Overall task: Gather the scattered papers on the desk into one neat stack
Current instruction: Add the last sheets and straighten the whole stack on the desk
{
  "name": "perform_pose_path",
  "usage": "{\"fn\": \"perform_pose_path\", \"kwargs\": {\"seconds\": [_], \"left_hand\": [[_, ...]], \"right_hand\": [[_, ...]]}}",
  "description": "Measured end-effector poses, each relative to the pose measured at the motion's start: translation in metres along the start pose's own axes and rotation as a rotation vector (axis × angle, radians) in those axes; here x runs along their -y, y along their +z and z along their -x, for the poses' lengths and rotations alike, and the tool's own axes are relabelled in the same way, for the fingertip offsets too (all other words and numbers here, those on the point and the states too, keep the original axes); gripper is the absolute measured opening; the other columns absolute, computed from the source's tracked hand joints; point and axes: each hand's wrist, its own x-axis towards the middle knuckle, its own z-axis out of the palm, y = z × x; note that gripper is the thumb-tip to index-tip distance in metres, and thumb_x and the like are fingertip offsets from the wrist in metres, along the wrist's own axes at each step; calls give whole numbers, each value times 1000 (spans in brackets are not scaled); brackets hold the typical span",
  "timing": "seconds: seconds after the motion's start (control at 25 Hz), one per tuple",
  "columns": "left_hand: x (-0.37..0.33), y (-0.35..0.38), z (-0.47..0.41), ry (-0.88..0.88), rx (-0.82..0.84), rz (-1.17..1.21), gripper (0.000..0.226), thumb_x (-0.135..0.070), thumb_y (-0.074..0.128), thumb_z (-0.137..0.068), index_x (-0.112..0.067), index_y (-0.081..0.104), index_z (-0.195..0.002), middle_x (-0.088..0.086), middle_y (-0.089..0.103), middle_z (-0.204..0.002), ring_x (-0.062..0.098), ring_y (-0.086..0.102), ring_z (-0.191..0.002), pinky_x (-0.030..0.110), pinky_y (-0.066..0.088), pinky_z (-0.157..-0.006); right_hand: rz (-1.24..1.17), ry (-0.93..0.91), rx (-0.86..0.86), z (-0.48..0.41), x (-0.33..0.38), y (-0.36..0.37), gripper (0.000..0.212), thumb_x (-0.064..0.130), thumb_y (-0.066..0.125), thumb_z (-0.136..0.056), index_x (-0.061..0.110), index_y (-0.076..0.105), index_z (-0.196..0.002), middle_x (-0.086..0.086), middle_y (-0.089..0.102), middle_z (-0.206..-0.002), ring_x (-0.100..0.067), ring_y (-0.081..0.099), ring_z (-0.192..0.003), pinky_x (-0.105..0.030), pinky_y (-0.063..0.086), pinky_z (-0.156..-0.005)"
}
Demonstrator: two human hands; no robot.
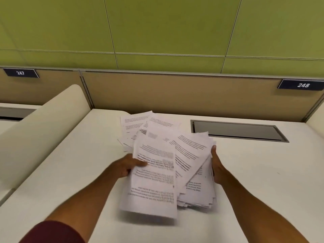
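A curved cream desk divider (43,130) stands well to the left of everything. The left hand (126,166), coming out of a dark red sleeve (52,232), pinches a bundle of white printed sheets (154,186). Its thumb lies on top and its fingers are curled beneath, so the bundle is lifted and blurred at its near end. The bundle's long axis runs away from the person.

Just beyond those fingertips, a loose fan of white printed papers (138,123) lies flat and askew, not yet gathered. To the right of the thumb, and touching the bundle, sits a ragged pile of white papers (194,172) with uneven edges. The right hand (216,165) stands against the pile's right edge with the thumb straight up. Its fingers are hidden under the sheets, so I cannot tell whether they grip.

Judging from this, the left hand is nearer the far fan, and the bundle must next slide rightward onto the pile.

Beyond the right thumb, a grey recessed hatch (236,131) is set into the smooth cream desk top (263,172). Behind it stand a tan partition (175,92) and a green panelled wall (157,32).
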Motion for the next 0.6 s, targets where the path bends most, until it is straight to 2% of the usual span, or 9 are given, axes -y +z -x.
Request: {"fn": "perform_pose_path", "kwargs": {"seconds": [0.04,0.08,0.16,0.2,0.28,0.36,0.44,0.52,0.6], "left_hand": [[3,11,-4,-39,19,-122,47,-4,76,-77,1,61,-122,18,68,-117,27,69,-95,44,57,-86],[4,20,-8,-61,-12,-233,47,-11,81,-74,-7,61,-117,12,68,-114,24,65,-95,40,58,-79],[3,28,-15,-55,-187,-331,50,-15,85,-70,-15,53,-109,10,62,-111,19,56,-89,29,47,-61],[3,29,-18,-24,-261,-336,51,-11,84,-69,-14,52,-108,14,62,-114,18,54,-85,26,42,-57],[5,31,-23,64,-355,-382,51,-9,87,-65,-10,52,-103,19,64,-115,22,57,-85,27,45,-62],[12,35,-24,126,-416,-506,57,-24,91,-60,-9,53,-100,15,65,-110,26,61,-95,33,50,-76],[18,42,-27,117,-431,-697,64,-46,88,-58,-13,51,-100,7,65,-108,24,62,-99,33,49,-79],[23,47,-33,70,-463,-813,73,-67,79,-56,-17,50,-101,4,64,-110,23,62,-102,33,48,-82],[24,50,-42,41,-544,-834,88,-84,67,-50,-18,53,-106,4,64,-112,25,61,-107,36,45,-89]], "right_hand": [[-16,-11,39,2,1,-1,65,65,34,-93,18,51,-135,-10,61,-131,-34,59,-119,-52,40,-109],[-3,-7,69,3,0,-2,54,56,45,-95,19,52,-133,-10,62,-130,-32,61,-115,-50,44,-106],[77,-26,93,4,-7,-5,40,24,62,-94,11,52,-130,-15,60,-133,-32,62,-112,-46,51,-97],[116,-52,116,3,-11,-6,37,8,62,-93,8,52,-128,-17,59,-133,-33,62,-112,-40,56,-88],[173,-93,166,3,-13,-9,40,-9,58,-90,6,50,-127,-18,60,-129,-34,61,-112,-26,58,-72],[215,-87,226,4,-11,-12,49,-12,56,-90,4,44,-135,-19,57,-133,-32,60,-112,-29,57,-77],[257,-47,236,4,-10,-14,53,-9,56,-91,4,41,-140,-19,55,-136,-33,58,-115,-42,55,-92],[247,-5,171,3,-10,-14,48,1,56,-95,7,43,-140,-18,56,-136,-37,57,-121,-52,47,-103],[200,-17,205,9,-4,-12,44,19,63,-93,15,50,-135,-11,64,-129,-33,63,-115,-48,53,-96]]}}
